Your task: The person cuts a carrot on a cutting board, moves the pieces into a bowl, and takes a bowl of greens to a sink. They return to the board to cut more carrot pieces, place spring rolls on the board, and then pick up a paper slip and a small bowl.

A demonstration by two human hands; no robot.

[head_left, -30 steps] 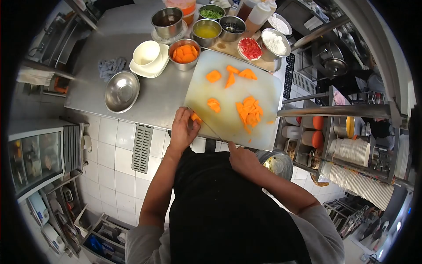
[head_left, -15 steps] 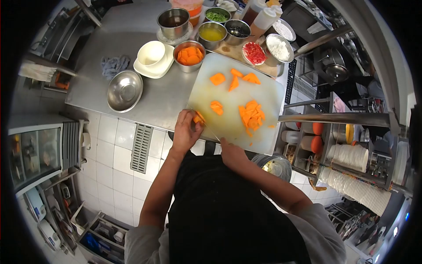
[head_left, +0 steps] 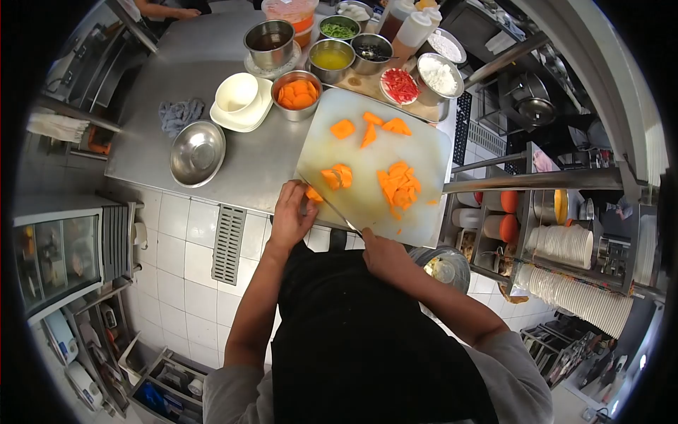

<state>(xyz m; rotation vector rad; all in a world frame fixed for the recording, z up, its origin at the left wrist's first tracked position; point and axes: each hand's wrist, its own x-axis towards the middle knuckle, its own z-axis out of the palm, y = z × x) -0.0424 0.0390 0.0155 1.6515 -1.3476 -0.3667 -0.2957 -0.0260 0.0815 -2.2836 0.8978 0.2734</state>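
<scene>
My left hand [head_left: 289,215] is closed on a carrot piece [head_left: 313,194] at the near left edge of the white cutting board [head_left: 360,104]. In my right hand [head_left: 387,256] is the handle of a knife [head_left: 340,216]. Its blade slants across the board's near left corner, just right of the held piece. Beyond the blade lie freshly cut carrot slices [head_left: 337,176], fanned together. A larger pile of carrot slices [head_left: 399,185] sits further right. Several carrot chunks [head_left: 342,128] are spread along the far half of the board.
A metal bowl of carrot slices [head_left: 297,95] stands against the board's far left corner. White dishes [head_left: 240,104], an upturned-looking steel bowl [head_left: 198,153] and a grey cloth [head_left: 181,116] lie leftward. Ingredient bowls and squeeze bottles [head_left: 412,30] line the back. Another person's hand [head_left: 186,13] shows at top left.
The knife has shifted right, away from my left hand, and its blade shows more. More slices lie beside it on the board. Another person's arm has appeared at top left.
</scene>
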